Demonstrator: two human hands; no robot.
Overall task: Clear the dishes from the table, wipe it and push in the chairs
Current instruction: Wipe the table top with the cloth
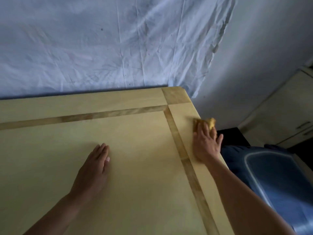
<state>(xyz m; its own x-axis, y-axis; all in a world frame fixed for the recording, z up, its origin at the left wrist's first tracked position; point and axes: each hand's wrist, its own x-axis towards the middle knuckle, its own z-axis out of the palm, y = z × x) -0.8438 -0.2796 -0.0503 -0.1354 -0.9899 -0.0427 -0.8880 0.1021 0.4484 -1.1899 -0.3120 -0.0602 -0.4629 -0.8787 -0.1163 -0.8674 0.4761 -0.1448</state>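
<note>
step: wiping | right grip [205, 145] flat, pressing cloth [211, 122] under it at tabletop [144, 184] edge | left grip [94, 170] flat, empty | next, I guess: sweep cloth toward left grip

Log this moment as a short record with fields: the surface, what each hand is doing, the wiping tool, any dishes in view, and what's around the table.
surface: wooden table with darker inlay strips
left hand: flat on the table top, fingers straight, holding nothing
right hand: presses the yellow cloth down with straight fingers
cloth position: on the border strip by the table's right edge, near the far corner
dishes: none in view
behind table: creased white sheet
right of table: blue item, unclear what; pale cabinet
</note>
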